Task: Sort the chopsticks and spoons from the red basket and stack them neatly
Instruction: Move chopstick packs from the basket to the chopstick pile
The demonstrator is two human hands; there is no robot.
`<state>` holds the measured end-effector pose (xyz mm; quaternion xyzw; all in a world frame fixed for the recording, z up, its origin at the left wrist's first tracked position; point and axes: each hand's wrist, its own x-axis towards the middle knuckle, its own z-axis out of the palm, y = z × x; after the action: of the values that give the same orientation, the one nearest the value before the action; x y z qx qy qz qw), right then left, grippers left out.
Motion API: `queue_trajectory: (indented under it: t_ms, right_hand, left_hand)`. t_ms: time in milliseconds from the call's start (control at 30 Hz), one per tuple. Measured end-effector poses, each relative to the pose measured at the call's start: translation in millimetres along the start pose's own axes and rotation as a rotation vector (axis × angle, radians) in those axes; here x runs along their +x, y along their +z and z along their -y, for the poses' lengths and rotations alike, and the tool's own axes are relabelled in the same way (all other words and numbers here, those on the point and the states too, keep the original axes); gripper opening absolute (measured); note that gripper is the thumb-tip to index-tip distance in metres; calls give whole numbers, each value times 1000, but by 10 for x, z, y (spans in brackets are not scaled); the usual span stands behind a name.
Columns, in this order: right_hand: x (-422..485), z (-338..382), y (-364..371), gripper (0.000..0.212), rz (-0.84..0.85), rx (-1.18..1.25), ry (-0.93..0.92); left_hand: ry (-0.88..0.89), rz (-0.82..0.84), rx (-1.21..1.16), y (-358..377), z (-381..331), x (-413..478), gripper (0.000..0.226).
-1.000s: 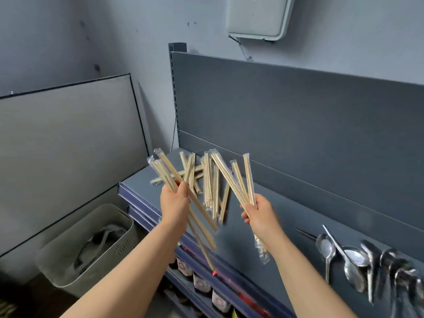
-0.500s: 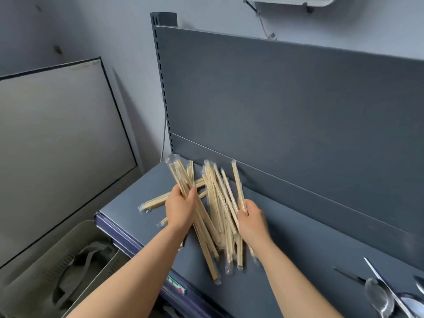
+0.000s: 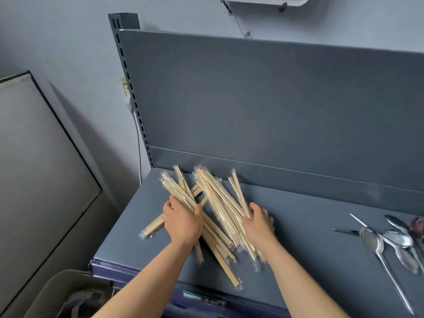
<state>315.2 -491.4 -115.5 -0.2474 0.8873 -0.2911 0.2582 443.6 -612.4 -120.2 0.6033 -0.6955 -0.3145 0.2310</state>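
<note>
A loose pile of wooden chopsticks in clear wrappers (image 3: pixel 215 203) lies fanned out on the grey shelf top (image 3: pixel 302 226). My left hand (image 3: pixel 183 222) is closed around a bunch of them on the left side of the pile. My right hand (image 3: pixel 258 222) grips another bunch on the right side, low against the shelf. One wrapped pair (image 3: pixel 152 228) sticks out to the left under my left hand. Several metal spoons (image 3: pixel 390 239) lie at the right end of the shelf. The red basket is not in view.
The shelf's dark back panel (image 3: pixel 252 99) rises right behind the pile. The front edge (image 3: pixel 142 269) drops to lower shelves. A beige bin (image 3: pixel 66 294) stands on the floor at lower left, beside a large grey board (image 3: pixel 34 168). A cable (image 3: pixel 138 143) hangs down the wall.
Both hands have come down with their chopstick bundles from mid-air onto the shelf, into the pile. The view has tilted down and the spoons are back in sight at the right.
</note>
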Motion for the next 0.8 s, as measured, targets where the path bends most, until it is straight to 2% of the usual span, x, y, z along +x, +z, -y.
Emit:
queue_trajectory:
  t_ms: [200,267,400,633,733,800]
  right_hand:
    - [-192,57,20,59,-23,-13,-12]
    - [-260,47,-12,64,-27,33,-1]
    - [-441,-24,-197,63,-115,90,37]
    - [-1031,-445,-866,48,-408,265,87]
    - [-1368,-801,-1158,33,-567,360,111]
    - [-1605,-1097,-1347,15,-691,433,126]
  left_hand:
    - [72,48,37,-185,78,-34,77]
    - [125,78,57,-241,85,-54,77]
    - [279,197,-18,-337,4,-107,63]
    - [503,495,-308,-305,-408,-505,27]
    - [562,598,-369,-154,-592,-814,13]
    - [593,675,-388,-12,-723,-1065,9]
